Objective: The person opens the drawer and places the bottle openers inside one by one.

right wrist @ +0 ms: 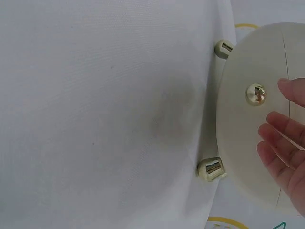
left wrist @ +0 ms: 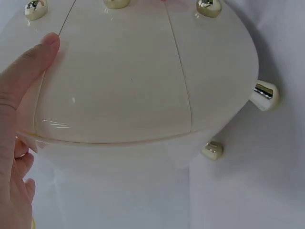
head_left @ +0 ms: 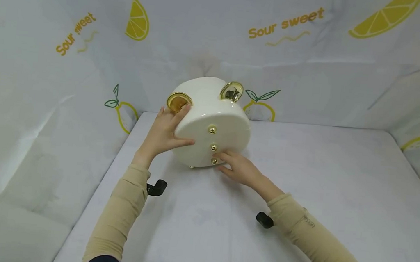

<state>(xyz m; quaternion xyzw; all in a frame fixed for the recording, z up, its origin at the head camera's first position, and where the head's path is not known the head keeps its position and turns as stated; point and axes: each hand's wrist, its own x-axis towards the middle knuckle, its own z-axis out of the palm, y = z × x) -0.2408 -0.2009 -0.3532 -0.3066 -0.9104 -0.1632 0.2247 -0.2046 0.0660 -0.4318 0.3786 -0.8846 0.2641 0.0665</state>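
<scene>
A glossy white rounded box (head_left: pixel 199 146) stands tilted at the far part of the table, with two gold ear-shaped pieces (head_left: pixel 231 92) on top. Its front face carries three gold knobs (head_left: pixel 213 147), and seams split that face into panels in the left wrist view. Small gold-tipped feet (left wrist: pixel 213 150) stick out from below. My left hand (head_left: pixel 163 130) grips the box's left side, thumb (left wrist: pixel 35 64) on the front and fingers around the edge. Loosely bent, the fingers of my right hand (head_left: pixel 240 168) are beside the lowest knob (right wrist: pixel 256 94); whether they touch the face I cannot tell.
White cloth covers the table (head_left: pixel 321 176). A hanging sheet (head_left: pixel 188 30) printed with lemons and lettering rises behind and at the sides. Black pieces (head_left: pixel 156 187) jut from beside both forearms.
</scene>
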